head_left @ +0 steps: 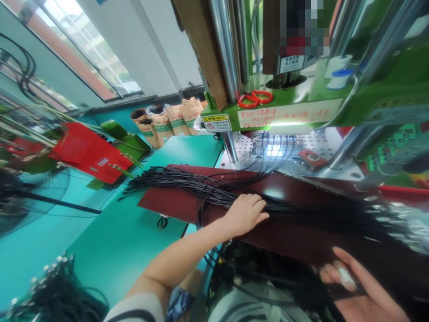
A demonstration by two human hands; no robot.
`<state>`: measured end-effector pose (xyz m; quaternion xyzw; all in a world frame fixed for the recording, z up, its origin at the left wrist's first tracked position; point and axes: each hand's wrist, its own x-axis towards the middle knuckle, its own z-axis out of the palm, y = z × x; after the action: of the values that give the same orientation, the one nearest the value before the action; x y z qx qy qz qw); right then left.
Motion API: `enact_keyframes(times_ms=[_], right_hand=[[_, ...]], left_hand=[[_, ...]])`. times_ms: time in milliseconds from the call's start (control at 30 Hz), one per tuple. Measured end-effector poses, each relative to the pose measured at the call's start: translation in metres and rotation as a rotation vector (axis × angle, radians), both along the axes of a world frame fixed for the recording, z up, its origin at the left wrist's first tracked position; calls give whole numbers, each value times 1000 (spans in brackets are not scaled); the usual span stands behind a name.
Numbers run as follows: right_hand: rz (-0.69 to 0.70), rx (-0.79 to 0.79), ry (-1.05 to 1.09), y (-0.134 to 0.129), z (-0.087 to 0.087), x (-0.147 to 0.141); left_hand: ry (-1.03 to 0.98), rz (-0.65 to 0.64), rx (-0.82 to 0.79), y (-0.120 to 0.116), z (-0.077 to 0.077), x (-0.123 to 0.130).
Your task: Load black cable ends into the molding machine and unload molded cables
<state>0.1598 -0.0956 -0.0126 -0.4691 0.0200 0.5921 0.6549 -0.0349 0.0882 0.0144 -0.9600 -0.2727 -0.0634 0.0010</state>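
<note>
A long bundle of thin black cables (pixel 181 181) stretches across a dark red board (pixel 161 203). My left hand (pixel 244 214) lies over the middle of the bundle, its fingers curled round some cables and its thumb on the near side. Lower right, my right hand (pixel 358 281) is held palm up near the board's front edge, away from the bundle. One finger is stretched out and the others are bent. A white wrap (pixel 346 279) covers one finger, and I see nothing held. Silvery connector ends (pixel 398 219) at the bundle's right are blurred.
Behind the board stands a green press (pixel 351 105) with a lit metal mold (pixel 278 146), several cables running into it. Red-handled scissors (pixel 255 99) lie on its ledge. More cables (pixel 63 290) lie at lower left on the green table (pixel 110 237). A fan (pixel 33 201) stands left.
</note>
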Motion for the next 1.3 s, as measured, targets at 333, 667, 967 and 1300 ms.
enact_keyframes(times_ms=[333, 667, 967, 1300], right_hand=[[0, -53, 39, -5, 4, -10], [65, 2, -88, -7, 14, -18], [60, 24, -119, -8, 8, -10], [82, 107, -144, -4, 3, -10]], left_hand=[[-144, 27, -57, -3, -6, 3], [3, -91, 90, -16, -3, 85], [-134, -303, 98, -33, -15, 55], [-224, -279, -65, -32, -13, 57]])
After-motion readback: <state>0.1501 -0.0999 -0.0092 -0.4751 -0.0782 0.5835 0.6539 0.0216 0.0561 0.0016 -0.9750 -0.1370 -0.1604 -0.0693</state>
